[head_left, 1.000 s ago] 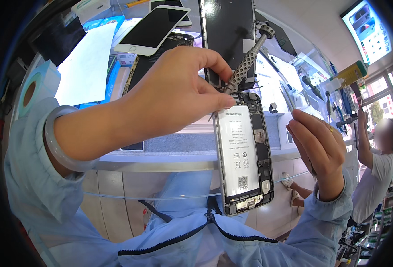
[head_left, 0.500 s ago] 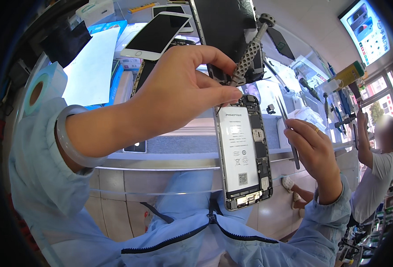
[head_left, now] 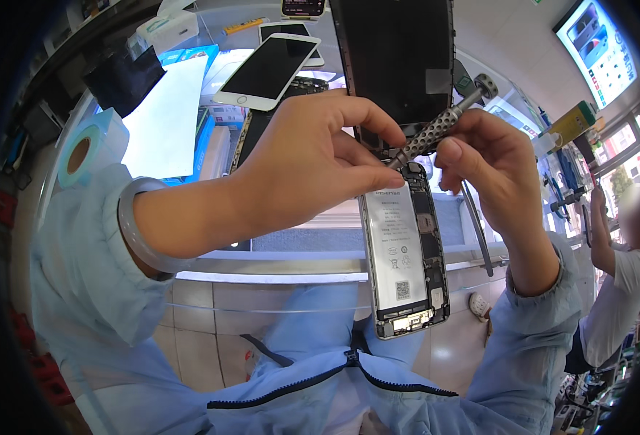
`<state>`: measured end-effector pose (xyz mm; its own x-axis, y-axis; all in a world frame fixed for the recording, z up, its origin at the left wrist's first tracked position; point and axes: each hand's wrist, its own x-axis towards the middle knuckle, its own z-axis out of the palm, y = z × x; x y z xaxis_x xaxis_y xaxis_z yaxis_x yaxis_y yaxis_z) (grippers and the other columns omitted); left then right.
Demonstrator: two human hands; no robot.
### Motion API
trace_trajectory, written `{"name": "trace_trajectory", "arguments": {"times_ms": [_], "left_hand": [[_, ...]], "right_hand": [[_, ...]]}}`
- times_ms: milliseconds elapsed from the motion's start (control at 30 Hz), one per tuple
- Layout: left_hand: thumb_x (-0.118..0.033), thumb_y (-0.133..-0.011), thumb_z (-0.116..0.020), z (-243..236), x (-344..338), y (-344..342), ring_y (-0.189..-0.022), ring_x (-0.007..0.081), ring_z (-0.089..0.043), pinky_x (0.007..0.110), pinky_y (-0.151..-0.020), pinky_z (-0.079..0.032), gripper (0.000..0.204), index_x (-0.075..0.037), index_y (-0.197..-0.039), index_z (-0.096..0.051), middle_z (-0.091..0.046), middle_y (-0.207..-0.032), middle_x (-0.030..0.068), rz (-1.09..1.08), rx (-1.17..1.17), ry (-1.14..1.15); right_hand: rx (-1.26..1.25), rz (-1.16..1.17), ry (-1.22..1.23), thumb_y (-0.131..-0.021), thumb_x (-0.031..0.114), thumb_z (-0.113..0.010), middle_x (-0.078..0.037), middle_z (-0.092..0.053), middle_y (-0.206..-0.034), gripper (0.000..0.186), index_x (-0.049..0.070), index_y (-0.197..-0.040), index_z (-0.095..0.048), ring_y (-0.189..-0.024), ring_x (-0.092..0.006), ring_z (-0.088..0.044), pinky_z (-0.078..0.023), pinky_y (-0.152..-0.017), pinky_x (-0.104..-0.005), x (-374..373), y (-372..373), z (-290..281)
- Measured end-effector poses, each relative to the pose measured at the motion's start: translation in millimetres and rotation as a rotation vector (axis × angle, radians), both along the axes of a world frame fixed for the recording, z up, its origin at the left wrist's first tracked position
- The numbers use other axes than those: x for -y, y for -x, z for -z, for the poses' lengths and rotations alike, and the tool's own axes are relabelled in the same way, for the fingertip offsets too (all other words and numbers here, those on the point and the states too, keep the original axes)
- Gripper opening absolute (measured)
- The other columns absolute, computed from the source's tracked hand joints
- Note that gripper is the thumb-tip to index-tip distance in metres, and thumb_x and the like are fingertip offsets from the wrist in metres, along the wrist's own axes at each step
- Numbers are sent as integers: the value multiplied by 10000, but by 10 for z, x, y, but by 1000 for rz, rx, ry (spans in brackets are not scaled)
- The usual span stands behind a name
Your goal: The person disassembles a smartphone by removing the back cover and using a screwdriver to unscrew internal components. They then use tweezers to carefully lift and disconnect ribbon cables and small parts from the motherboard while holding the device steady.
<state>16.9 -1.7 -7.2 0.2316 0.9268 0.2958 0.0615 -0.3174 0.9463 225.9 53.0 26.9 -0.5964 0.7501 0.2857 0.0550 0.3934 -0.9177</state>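
Between the thumb and fingers of my left hand [head_left: 312, 148] is a screwdriver [head_left: 432, 132] with a perforated metal handle, tilted up to the right. Its tip is hidden behind my thumb, at the top end of an opened phone [head_left: 436, 268]. Inside the phone a white battery [head_left: 392, 246] lies beside exposed circuit parts. Curled fingers of my right hand [head_left: 497, 163] are close against the handle; what they pinch, if anything, I cannot make out. Below them tweezers [head_left: 478, 232] slant across the counter's front edge, their upper end hidden by the hand.
A large dark screen panel [head_left: 399, 58] stands beyond the opened phone. Left of it are a white phone [head_left: 270, 69], a white sheet [head_left: 164, 119] and a tape roll [head_left: 80, 156]. A green-capped bottle [head_left: 574, 122] stands right. Another person [head_left: 617, 290] is at the far right.
My right hand has moved up from the tweezers to the screwdriver's handle. The tweezers stay near the same place. The screwdriver now leans further right, still in my left hand.
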Motion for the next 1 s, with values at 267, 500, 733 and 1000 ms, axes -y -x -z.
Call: {"name": "trace_trajectory", "arguments": {"times_ms": [267,500,733,1000], "left_hand": [[21,-774,-720,-24,6,-11,-832,131,-673,205,-709,-559,320,51,-1051,-563,-646,-963,124,4,19,31],[-10,-823,-681,-3,-4,-17,-866,138,-666,212,-722,-544,289,76,-1075,-570,-663,-946,139,26,32,41],[-7,-811,-688,21,-38,-14,-772,134,-677,201,-687,-536,274,88,-1048,-591,-688,-880,141,8,68,-56],[-35,-818,-687,74,-85,-8,-773,139,-679,228,-686,-550,234,77,-1010,-611,-686,-864,134,-60,53,-10]], "right_hand": [[-41,61,8,-824,186,-729,75,-504,-570,209,-4,-850,-645,-479,15,-371,-229,-438,-159,-41,83,32],[-40,88,-87,-807,149,-738,74,-487,-564,180,-6,-841,-653,-502,21,-366,-227,-451,-159,-19,38,-15],[101,153,-514,-802,132,-733,17,-546,-551,167,-19,-818,-666,-489,-10,-426,-273,-432,-179,20,184,-24],[719,89,-1133,-701,-9,-713,-41,-599,-691,227,60,-916,-692,-605,-148,-605,-448,-495,-259,-85,-804,18]]}}
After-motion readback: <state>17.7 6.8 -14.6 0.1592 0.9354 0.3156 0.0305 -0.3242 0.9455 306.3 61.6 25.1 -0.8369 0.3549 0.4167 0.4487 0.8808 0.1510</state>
